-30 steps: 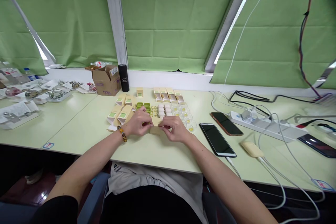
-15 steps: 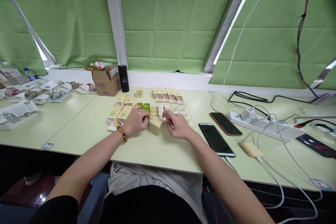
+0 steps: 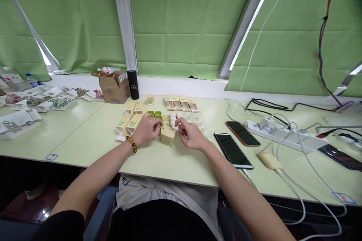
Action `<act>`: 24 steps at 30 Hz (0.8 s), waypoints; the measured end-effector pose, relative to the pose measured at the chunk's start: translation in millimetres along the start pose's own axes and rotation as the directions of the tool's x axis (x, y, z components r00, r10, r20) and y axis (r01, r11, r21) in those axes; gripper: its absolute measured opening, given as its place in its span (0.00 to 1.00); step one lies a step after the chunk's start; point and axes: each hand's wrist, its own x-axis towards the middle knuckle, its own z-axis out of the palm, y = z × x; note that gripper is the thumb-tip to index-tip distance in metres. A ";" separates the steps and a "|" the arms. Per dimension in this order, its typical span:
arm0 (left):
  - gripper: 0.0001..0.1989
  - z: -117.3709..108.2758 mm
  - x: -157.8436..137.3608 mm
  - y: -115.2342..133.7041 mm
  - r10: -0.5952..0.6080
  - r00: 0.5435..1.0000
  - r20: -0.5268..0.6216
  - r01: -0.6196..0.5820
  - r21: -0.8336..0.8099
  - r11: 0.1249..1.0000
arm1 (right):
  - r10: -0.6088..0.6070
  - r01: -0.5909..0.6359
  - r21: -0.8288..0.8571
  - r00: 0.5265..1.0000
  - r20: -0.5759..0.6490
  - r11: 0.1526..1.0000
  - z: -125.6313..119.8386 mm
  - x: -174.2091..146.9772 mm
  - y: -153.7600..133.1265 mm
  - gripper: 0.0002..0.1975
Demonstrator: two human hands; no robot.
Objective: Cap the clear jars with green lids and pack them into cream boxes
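Note:
A small cream cardboard box [image 3: 168, 136] with a green label low on its front stands between my hands. My left hand [image 3: 147, 129], with a beaded bracelet at the wrist, is closed with its fingertips at the box's upper left corner. At the upper right corner, the curled fingers of my right hand [image 3: 190, 134] pinch the box; the exact contact is partly hidden. Just behind are green containers [image 3: 154, 114], tiny yellowish pieces [image 3: 165, 119], white pieces [image 3: 173, 118] and clear rounded pieces [image 3: 198, 117]. Open cream boxes [image 3: 132, 123] lie left of my left hand.
More cream boxes [image 3: 181, 103] line the back, near a brown carton [image 3: 114, 88] and a black cylinder [image 3: 132, 84]. To the right lie phones [image 3: 233, 150], a power strip [image 3: 285, 135] and loose cables. Packaged glassy items [image 3: 58, 102] cover the far left.
The small box has turned slightly between my hands, so its green label now shows at the front. My hands have barely moved.

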 end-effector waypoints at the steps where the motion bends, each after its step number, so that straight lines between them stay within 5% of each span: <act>1: 0.09 -0.1 0.0 -0.7 -0.001 1.000 -0.003 0.001 -0.001 1.000 | -0.002 0.002 -0.004 1.000 -0.012 1.000 -0.1 -0.1 0.7 0.24; 8: 0.15 -7.3 1.5 8.7 0.087 0.992 0.087 -0.074 -0.138 0.988 | 0.043 -0.059 -0.151 0.993 -0.107 0.987 3.8 1.0 9.2 0.21; 16: 0.32 -7.1 6.2 26.3 0.214 0.925 0.314 -0.180 -0.134 0.974 | 0.085 -0.142 -0.333 0.980 -0.179 0.932 4.1 2.1 12.8 0.20; 24: 0.26 -19.2 22.5 33.2 0.163 0.952 0.259 -0.157 -0.044 0.987 | 0.050 -0.138 -0.360 0.969 -0.243 0.923 2.6 2.3 12.3 0.22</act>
